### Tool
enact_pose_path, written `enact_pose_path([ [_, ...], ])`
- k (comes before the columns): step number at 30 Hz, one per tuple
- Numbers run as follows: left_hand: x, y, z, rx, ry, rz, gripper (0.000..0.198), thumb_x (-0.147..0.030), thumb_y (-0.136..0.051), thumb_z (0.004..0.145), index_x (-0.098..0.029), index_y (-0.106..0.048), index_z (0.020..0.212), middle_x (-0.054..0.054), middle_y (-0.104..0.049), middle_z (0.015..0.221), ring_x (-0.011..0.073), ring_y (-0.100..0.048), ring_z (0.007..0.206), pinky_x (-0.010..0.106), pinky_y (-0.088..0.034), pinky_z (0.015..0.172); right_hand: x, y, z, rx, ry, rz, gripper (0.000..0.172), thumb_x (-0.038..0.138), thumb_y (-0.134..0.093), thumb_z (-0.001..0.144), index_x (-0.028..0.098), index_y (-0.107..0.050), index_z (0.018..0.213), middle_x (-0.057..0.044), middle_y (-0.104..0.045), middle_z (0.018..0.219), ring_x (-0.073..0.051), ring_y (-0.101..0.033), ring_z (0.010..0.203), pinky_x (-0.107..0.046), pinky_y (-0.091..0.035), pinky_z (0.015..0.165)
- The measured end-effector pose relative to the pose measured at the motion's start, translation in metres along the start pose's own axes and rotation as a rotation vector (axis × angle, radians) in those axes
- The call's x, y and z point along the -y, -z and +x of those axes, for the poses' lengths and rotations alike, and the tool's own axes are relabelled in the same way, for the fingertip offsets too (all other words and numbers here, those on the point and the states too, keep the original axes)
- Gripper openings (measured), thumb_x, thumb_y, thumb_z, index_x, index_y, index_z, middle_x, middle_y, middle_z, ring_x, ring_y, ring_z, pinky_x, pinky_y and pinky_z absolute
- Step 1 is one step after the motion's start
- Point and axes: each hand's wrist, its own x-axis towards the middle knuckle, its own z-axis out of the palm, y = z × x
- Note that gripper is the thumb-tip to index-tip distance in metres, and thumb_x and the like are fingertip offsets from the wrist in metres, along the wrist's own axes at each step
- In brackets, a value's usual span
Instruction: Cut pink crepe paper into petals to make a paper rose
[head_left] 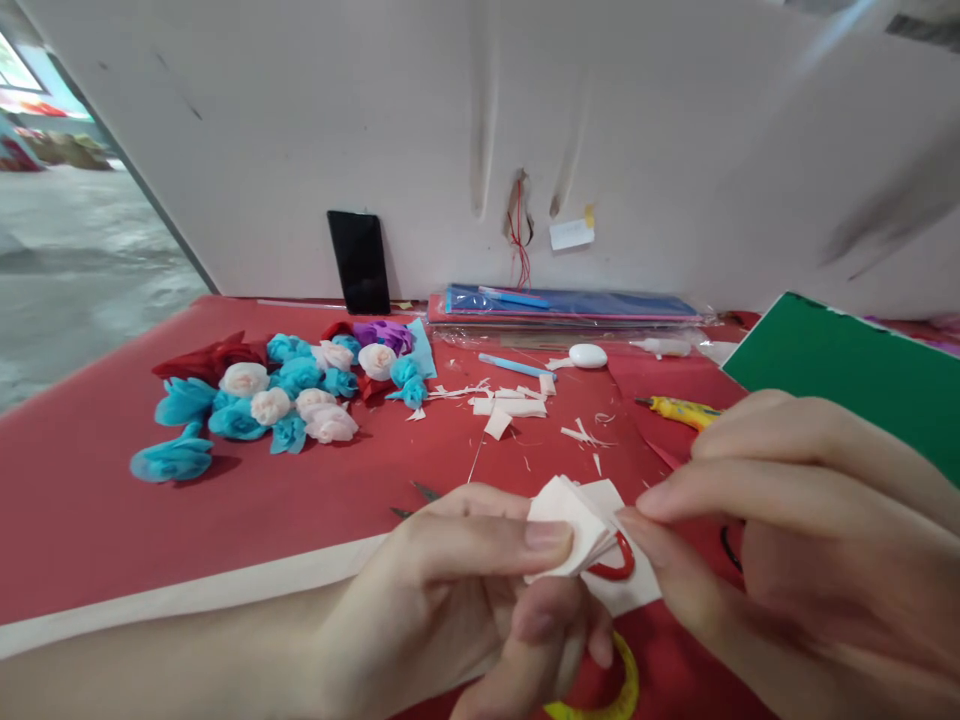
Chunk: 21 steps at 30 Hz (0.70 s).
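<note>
Left hand [457, 570]: thumb pressed down against curled fingers, firm grip on a small stack of white, thin, paper-like pieces [566, 515]. The stack sits at the thumb tip, edges slightly fanned toward the right hand [795, 540]. Right hand: thumb and forefinger tips nearly together, just beside the stack's right edge; cannot tell whether they pinch anything.

Below and right of the stack, a larger white sheet [637, 590], with a glossy red loop [622, 565] showing between the two. Under the left fingers, a curved yellow plastic ring [631, 680], partly hidden. Two dark pointed metal tips [425, 491] show just beyond the left hand's back.

Ahead of the left hand, on the red tabletop [300, 515]: white offcuts [517, 407], then a slim light-blue pen [517, 367] and a white oval object [588, 356]. Beyond the right hand's knuckles: a yellow tool with a dark tip [682, 410] and a flat green board [847, 380]. Well off to the left hand's far left, a heap of blue, pale pink, red and purple fabric-like flowers [296, 378]. Farther still, a black upright phone-like slab [358, 260].
</note>
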Motion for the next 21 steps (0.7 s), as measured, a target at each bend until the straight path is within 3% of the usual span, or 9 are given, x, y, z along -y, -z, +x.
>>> enact_pose_path([
  [5,0.0004,0.0018,-0.0002,-0.033,-0.01,0.028,0.037,-0.025,-0.038,0.086,-0.017,-0.048,0.052,-0.005,-0.032,0.029,0.0105,-0.029,0.037,0.025,-0.034,0.062,0.0,0.0038,0.0025,0.059,-0.024,-0.057,0.022,-0.001,-0.063,0.069,0.019,-0.065,0.078,0.002,-0.059,0.065,-0.007,-0.054,0.059,-0.015,-0.045,0.056],
  [10,0.0043,-0.0023,-0.0031,-0.118,-0.041,0.036,0.035,-0.024,-0.041,0.084,-0.016,-0.047,0.05,-0.004,-0.039,0.035,0.0093,-0.028,0.039,0.025,-0.035,0.062,-0.0036,-0.0014,-0.0013,0.059,-0.122,0.022,0.009,0.012,-0.069,0.073,0.017,-0.062,0.071,0.004,-0.058,0.068,-0.004,-0.053,0.059,-0.012,-0.046,0.055],
  [16,0.0049,-0.0032,-0.0022,-0.106,-0.072,0.02,0.036,-0.021,-0.038,0.085,-0.015,-0.047,0.05,-0.001,-0.047,0.044,0.0087,-0.033,0.042,0.024,-0.037,0.068,-0.0051,-0.0028,-0.004,0.144,-0.215,0.101,0.01,0.017,-0.069,0.076,0.019,-0.062,0.069,0.008,-0.059,0.069,-0.001,-0.055,0.064,-0.008,-0.046,0.061],
  [21,0.0031,-0.0016,-0.0014,-0.035,-0.051,0.02,0.036,-0.022,-0.037,0.085,-0.016,-0.044,0.05,-0.001,-0.047,0.042,0.0077,-0.034,0.039,0.024,-0.035,0.065,-0.0054,0.001,-0.0034,0.166,-0.156,0.058,0.009,0.019,-0.067,0.078,0.019,-0.062,0.072,0.006,-0.059,0.069,-0.003,-0.056,0.063,-0.01,-0.048,0.059],
])
